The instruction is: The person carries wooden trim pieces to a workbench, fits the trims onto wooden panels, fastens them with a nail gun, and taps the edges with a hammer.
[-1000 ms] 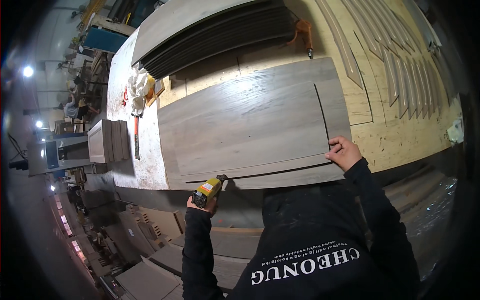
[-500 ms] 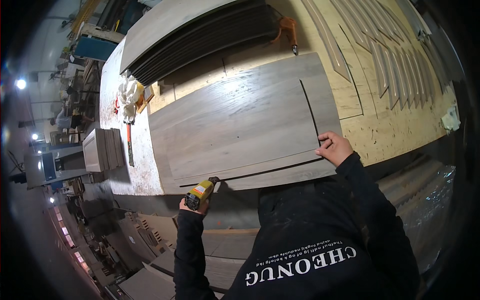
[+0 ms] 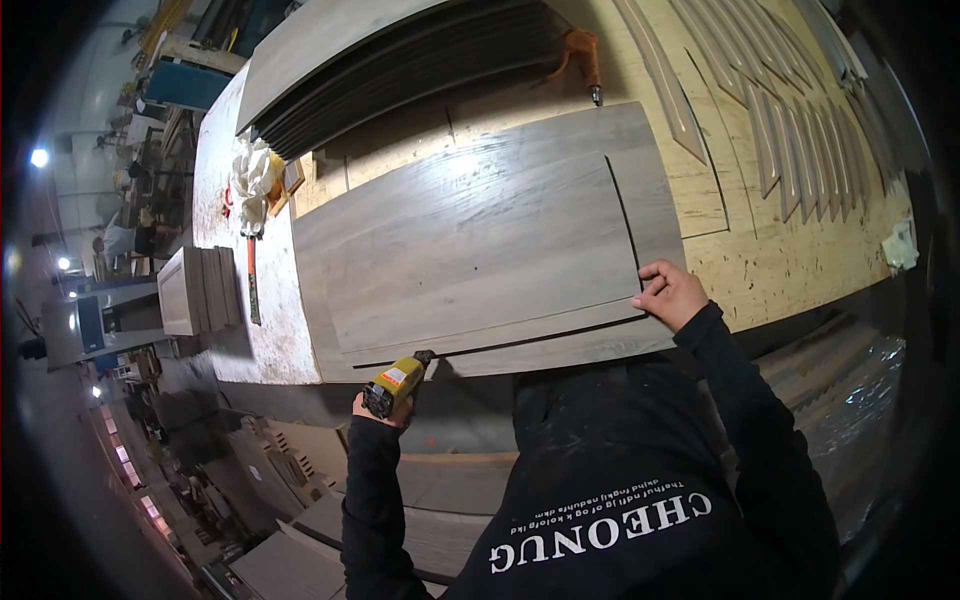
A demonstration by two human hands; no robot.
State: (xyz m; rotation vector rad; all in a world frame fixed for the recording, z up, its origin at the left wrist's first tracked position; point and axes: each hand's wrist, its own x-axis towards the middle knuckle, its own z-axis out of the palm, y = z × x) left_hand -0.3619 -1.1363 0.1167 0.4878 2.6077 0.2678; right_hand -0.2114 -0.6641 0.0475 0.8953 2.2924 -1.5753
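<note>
A wood-grain grey-brown panel lies flat on the table. Narrow dark lines, strips or grooves, run along its near and right sides. My left hand is closed around a yellow-and-black nail gun at the panel's near left. The tool's black nose meets the near dark line; most of my left fingers are hidden beneath its body. At the near right corner, where the dark lines come close together, my right hand rests with thumb and forefinger pinched. What lies between those fingertips is too small to make out.
Stacked panels stand beyond the work, beside an orange air blow gun. Several grooved wood strips lie at the far right. A red-handled hammer and a crumpled white bag are at left.
The view has shifted slightly, so the table sits a little differently. Both hands keep their places, with the nail gun's nose still at the near dark line.
</note>
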